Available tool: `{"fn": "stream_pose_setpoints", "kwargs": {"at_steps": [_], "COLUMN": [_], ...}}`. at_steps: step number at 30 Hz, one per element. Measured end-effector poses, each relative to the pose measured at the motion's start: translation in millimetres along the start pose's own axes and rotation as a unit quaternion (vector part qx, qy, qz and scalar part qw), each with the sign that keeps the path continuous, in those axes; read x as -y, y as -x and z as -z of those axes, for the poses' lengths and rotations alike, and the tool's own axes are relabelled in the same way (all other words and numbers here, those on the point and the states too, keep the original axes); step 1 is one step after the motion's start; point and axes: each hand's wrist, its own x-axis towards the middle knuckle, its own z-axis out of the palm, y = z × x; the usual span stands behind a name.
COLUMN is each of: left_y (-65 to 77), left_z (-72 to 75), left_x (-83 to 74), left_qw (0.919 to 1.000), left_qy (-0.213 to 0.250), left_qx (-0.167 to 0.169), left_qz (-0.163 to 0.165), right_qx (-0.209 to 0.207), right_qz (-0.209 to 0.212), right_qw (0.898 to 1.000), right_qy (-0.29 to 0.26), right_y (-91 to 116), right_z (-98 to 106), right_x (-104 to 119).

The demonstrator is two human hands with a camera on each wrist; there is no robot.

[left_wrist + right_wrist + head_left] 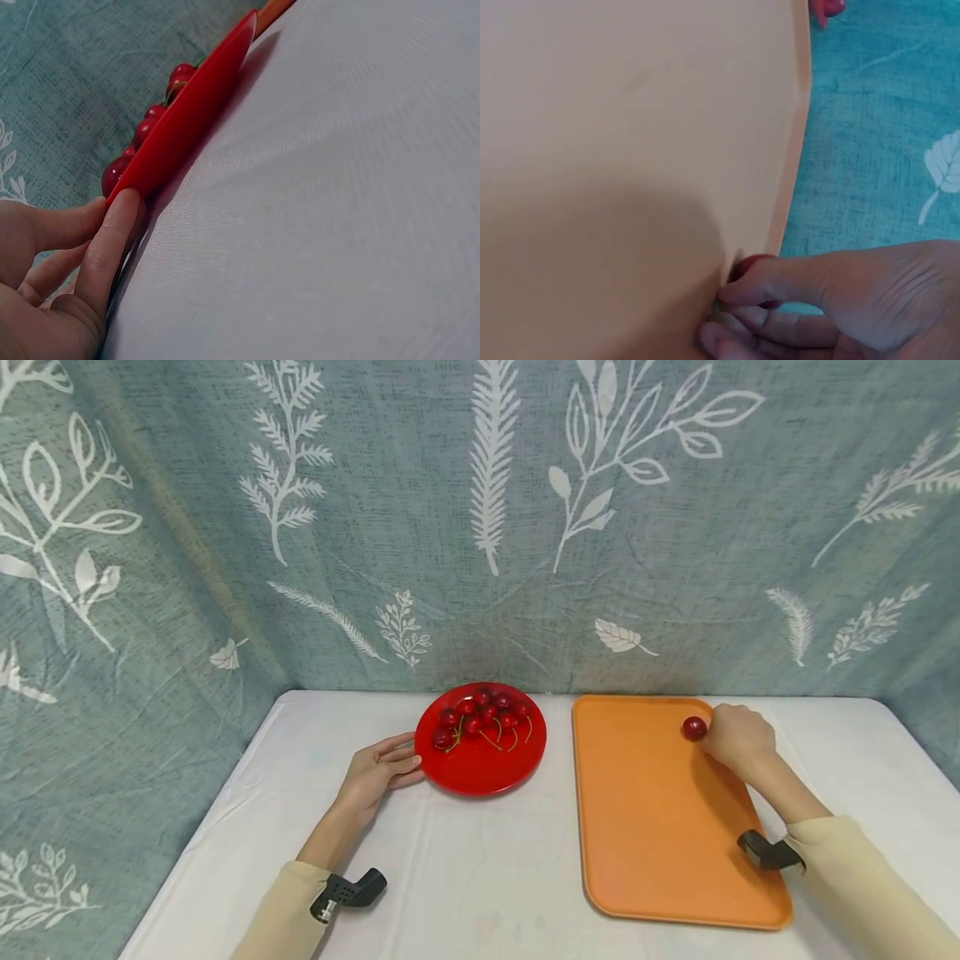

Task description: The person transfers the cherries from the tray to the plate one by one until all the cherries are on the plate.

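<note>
At the left edge of a red plate (480, 777), my left hand (378, 768) grips the rim between its fingertips; the left wrist view shows fingers (109, 232) at the plate's edge, beside a dark cherry (116, 174). Several cherries (472, 725) with green stems lie together on the plate's far half. My right hand (738, 737) is over the far right corner of an orange tray (660, 827) and pinches a single dark red cherry (694, 728). A bit of green stem (718, 306) shows between thumb and fingers in the right wrist view.
Plate and tray stand side by side on a white-covered table (480, 868). Behind them hangs a blue-green curtain (420, 527) with white leaf prints, close to the table's far edge. A black wrist device (348, 893) sits on the left sleeve, and another (768, 852) on the right.
</note>
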Motion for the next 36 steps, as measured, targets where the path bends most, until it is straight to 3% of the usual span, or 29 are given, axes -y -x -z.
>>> {"fn": "stream_pose_setpoints", "kwargs": {"at_steps": [8, 11, 16, 19, 22, 24, 27, 30, 36], "left_y": [-1.5, -1.3, -2.0, -2.8, -3.7, -4.0, -3.4, -2.5, -2.8], "left_z": [-2.5, -2.1, 0.6, 1.5, 2.2, 2.5, 2.6, 1.7, 0.7], "left_x": [1.1, 0.6, -0.4, -0.4, 0.2, 0.8, 1.6, 1.7, 0.2], "left_qw": [1.0, 0.9999, 0.9999, 0.9999, 0.9999, 1.0, 1.0, 1.0, 0.9999], "left_qy": [0.003, 0.005, 0.01, 0.009, 0.004, 0.002, 0.0, 0.005, 0.011], "left_qx": [0.006, 0.009, 0.009, 0.007, 0.005, 0.002, 0.001, 0.003, 0.005], "left_qz": [-0.001, -0.002, -0.004, -0.009, -0.011, -0.008, -0.003, -0.001, -0.003], "right_qx": [0.005, -0.008, -0.019, 0.002, 0.04, 0.054, 0.047, 0.039, 0.072], "right_qz": [-0.001, 0.023, 0.081, 0.075, 0.043, 0.023, 0.003, -0.015, -0.018], "right_qw": [1.0, 0.998, 0.987, 0.979, 0.961, 0.94, 0.906, 0.882, 0.854], "right_qy": [-0.03, -0.064, -0.138, -0.19, -0.271, -0.336, -0.42, -0.469, -0.516], "right_y": [0.2, 1.4, 3.5, 3.7, 3.4, 2.8, 1.9, 1.1, -0.4], "right_z": [1.1, 2.3, 4.3, 5.2, 5.1, 4.1, 1.8, -0.1, -5.1], "right_x": [0.4, 3.7, 15.7, 23.8, 32.4, 38.8, 49.0, 58.2, 74.3]}}
